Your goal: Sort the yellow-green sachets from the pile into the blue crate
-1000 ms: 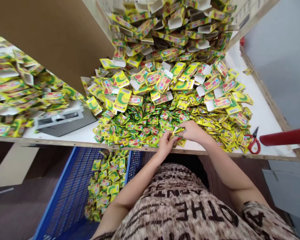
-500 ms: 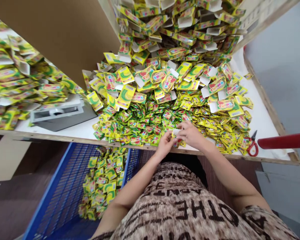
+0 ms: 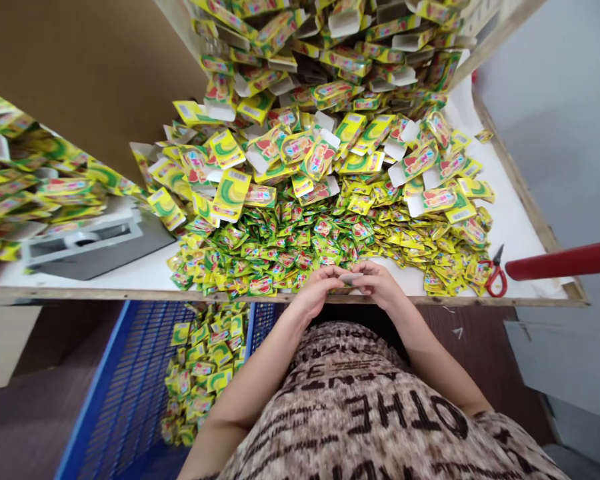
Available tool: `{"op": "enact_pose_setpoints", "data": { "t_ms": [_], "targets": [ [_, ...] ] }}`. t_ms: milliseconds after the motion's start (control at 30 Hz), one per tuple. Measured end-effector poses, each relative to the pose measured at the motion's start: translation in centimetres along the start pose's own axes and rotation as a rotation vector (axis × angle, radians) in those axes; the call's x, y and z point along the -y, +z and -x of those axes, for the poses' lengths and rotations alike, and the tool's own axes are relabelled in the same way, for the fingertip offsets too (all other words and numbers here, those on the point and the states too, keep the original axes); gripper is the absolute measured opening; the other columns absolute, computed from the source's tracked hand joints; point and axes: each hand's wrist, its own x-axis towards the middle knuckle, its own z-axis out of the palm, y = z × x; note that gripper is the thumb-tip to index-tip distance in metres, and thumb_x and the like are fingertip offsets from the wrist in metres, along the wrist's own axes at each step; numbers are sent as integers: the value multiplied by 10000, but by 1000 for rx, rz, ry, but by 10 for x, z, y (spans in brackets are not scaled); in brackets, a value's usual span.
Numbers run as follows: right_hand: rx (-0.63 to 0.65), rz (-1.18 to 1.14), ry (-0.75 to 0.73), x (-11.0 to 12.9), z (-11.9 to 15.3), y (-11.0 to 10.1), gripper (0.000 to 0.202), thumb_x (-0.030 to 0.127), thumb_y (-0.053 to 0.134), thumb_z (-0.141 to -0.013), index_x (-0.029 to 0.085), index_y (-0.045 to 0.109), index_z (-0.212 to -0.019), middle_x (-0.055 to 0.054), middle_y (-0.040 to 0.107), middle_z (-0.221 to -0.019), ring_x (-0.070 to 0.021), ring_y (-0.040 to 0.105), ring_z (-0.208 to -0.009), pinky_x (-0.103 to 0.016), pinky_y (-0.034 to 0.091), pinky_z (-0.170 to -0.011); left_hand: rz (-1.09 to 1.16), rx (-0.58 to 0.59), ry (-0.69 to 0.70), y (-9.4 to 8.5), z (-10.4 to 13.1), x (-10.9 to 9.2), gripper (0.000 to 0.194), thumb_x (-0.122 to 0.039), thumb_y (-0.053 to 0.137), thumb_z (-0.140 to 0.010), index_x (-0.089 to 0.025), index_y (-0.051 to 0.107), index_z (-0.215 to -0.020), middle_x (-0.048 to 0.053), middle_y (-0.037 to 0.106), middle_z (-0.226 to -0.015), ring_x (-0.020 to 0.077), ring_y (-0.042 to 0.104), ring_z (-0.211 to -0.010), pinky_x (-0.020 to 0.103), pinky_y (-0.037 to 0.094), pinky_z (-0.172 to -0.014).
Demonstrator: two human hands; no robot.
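At six o'clock on the white table point(image 3: 153, 275), our left hand point(image 3: 319, 291) and right hand point(image 3: 377, 283) pinch a small pale piece point(image 3: 351, 277), its printing indistinct, partly hidden by fingers.

Red-handled scissors point(image 3: 497, 279) lie near the front right corner of the counter point(image 3: 523, 223), blades toward the far edge, as I view the scene from afar. Beside them, a red bar point(image 3: 565, 260) juts in over the right edge. Toward the left, I see a pale grey frame point(image 3: 83, 239) on the counter, below a large brown cardboard panel point(image 3: 95, 73); a grey wall point(image 3: 585, 127) stands beyond the right edge.
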Motion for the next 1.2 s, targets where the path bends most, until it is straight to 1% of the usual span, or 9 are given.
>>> {"op": "enact_pose_setpoints", "data": {
  "t_ms": [100,167,233,333,600,733,900,1067,1200],
  "targets": [
    [-145,162,-229,1,-7,7,157,289,756,-656,205,710,-780,31,587,-633,-70,416,-464,-215,314,-421,-34,-145,123,2,0,-1,225,-194,720,-695,-171,734,-919,35,733,-917,162,643,-867,282,474,-853],
    [-132,272,-330,4,-11,10,189,343,726,-718,212,758,-850,-6,646,-718,-91,485,-519,-238,405,-480,-114,-275,229,2,-1,3,236,-255,724,-736,-179,739,-959,58,742,-992,183,658,-936,323,482,-919],
    [-86,301,-332,7,-13,10,239,404,704,-756,213,773,-882,-29,680,-772,-101,521,-525,-257,448,-498,-229,-318,289,0,-2,6,263,-299,727,-756,-184,749,-992,79,742,-1054,206,662,-1001,361,477,-973],
    [-87,229,-286,9,-15,10,270,433,752,-716,206,770,-861,-28,697,-762,-104,535,-509,-254,458,-474,-322,-306,323,-4,-4,9,265,-334,720,-775,-193,756,-997,86,742,-1069,217,668,-1020,378,484,-983],
    [-119,93,-197,6,-18,11,331,410,857,-560,192,728,-774,-1,673,-648,-125,557,-538,-250,481,-480,-311,-237,342,-4,-12,5,241,-356,702,-802,-184,747,-966,73,751,-978,189,688,-910,352,526,-899],
    [-147,225,-296,5,-16,5,306,469,827,-619,207,737,-748,-41,691,-759,-163,611,-621,-302,535,-555,-435,-227,438,-8,-12,5,188,-334,709,-803,-181,753,-902,73,752,-909,185,691,-853,348,536,-856],
    [-63,448,-474,1,-9,-5,274,470,786,-706,227,743,-824,-58,674,-867,-195,635,-791,-349,557,-711,-583,-92,608,-20,-4,2,124,-279,700,-821,-199,768,-889,92,751,-970,201,694,-932,393,517,-932],
    [-144,641,-693,-17,1,3,144,344,625,-881,253,732,-915,-70,647,-977,-198,622,-938,-376,533,-835,-632,-62,603,-27,-1,11,172,-296,738,-786,-203,747,-931,91,747,-1001,209,688,-967,402,517,-938],
    [-171,699,-722,-22,2,2,160,330,587,-897,258,729,-887,-75,643,-1035,-199,623,-947,-381,528,-850,-680,-46,564,-19,-6,19,168,-330,703,-811,-213,737,-926,77,744,-965,212,674,-982,399,501,-951]
  ]
}}
